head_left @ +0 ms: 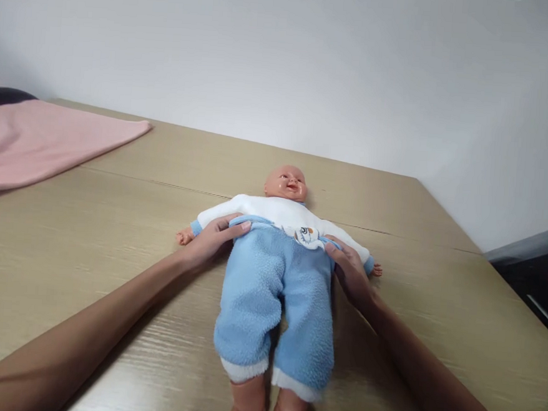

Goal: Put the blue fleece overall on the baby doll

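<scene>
A baby doll (287,182) lies on its back on the table, its head toward the wall. It wears a white top (274,209) with blue cuffs and a stitched animal face at the front. Fuzzy blue trousers (254,279) with white hems cover its legs to about the knees. My left hand (218,236) pinches the waistband at the doll's hip, thumb on top. At the opposite hip, my right hand (347,264) grips the waistband, with the thumb in front and the fingers partly hidden behind the cloth. The doll's feet are cut off by the bottom edge.
A pink cloth (48,136) is spread over the table's left end, with something dark behind it. The wooden table (161,341) meets a pale wall (284,62) at the back. Beyond its right edge stands a dark object (536,274).
</scene>
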`<state>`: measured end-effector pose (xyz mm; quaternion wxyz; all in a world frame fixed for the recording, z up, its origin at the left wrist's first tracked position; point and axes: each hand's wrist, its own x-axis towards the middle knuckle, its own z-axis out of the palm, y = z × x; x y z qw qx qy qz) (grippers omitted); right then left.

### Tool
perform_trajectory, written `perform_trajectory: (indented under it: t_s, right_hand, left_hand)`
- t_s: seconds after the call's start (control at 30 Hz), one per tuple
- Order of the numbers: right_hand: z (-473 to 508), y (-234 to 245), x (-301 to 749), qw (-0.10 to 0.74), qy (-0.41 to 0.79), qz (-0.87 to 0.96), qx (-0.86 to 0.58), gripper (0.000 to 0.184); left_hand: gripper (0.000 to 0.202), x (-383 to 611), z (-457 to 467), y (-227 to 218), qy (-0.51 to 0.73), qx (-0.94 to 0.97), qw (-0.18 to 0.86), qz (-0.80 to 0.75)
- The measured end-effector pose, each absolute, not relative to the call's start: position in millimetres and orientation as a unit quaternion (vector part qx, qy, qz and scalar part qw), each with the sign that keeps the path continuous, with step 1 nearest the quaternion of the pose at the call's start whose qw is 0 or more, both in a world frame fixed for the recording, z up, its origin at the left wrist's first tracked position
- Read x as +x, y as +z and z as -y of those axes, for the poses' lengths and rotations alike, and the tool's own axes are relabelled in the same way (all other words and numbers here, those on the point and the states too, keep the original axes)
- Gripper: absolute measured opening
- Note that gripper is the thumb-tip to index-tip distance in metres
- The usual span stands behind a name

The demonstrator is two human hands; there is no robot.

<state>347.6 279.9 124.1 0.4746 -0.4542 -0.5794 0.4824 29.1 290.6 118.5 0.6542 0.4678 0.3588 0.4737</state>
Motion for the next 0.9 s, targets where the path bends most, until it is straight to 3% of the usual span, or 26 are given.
perform_trajectory:
  t_s: [0.2,0.37,0.57,0.67,0.9]
  right_hand:
    - [-285.6,157.5,337.5,0.459,0.422,0.642,-0.446,0.026]
    - [-302.2,149.5,328.3,0.450,0.478,0.605,-0.451,0.033]
    - [-311.3,134.1,335.7,0.428,0.440,0.623,-0.484,0.029]
    - [-304.5,129.6,341.1,0.425,0.428,0.623,-0.498,0.030]
    - [-292.8,100.8,354.4,0.496,0.470,0.546,-0.485,0.044]
  left_hand:
    - [0.026,17.8,-290.9,150.7,0.457,0.660,0.460,-0.379]
    - [0.030,19.1,-298.6,134.0,0.482,0.612,0.473,-0.412]
    - [0.034,23.0,-297.6,119.0,0.467,0.574,0.498,-0.452]
    - [0.031,24.7,-295.5,115.7,0.471,0.599,0.454,-0.462]
    - [0.031,29.0,-294.4,96.6,0.523,0.580,0.412,-0.469]
